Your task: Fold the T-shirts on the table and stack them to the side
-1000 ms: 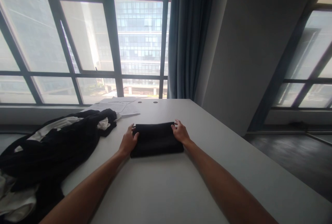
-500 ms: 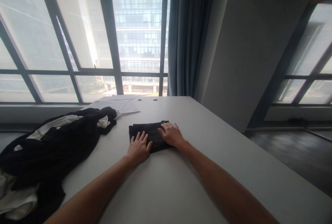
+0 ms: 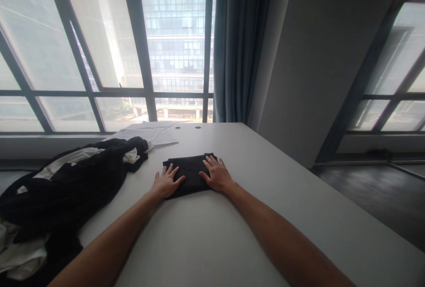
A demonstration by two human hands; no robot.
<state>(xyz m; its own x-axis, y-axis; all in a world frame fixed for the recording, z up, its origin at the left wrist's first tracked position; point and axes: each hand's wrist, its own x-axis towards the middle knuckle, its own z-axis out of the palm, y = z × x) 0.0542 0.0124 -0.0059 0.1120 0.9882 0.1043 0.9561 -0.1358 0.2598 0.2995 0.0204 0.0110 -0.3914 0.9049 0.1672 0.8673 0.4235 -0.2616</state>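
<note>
White table [image 3: 206, 238] fills the lower middle, its right edge slanting away to the far right corner. Clothes [image 3: 76, 185], black and white, lie heaped along its left side, apart from both hands; papers [image 3: 149, 134] lie beyond them, toward the far edge. Black cloth [image 3: 192, 175] lies folded flat between the heap and the right edge, its long axis running side to side, roughly along the far edge, with the right end slightly closer to that edge. Left hand [image 3: 167, 183] rests on its left end, right hand [image 3: 217, 176] on its right end, so neither is nearer: it lies directly beneath both, its middle bare between them. Fingers [image 3: 173, 171] on each hand are spread wide, laid over the top and closed on nothing; the outermost of each reach past the ends, above the table.
</note>
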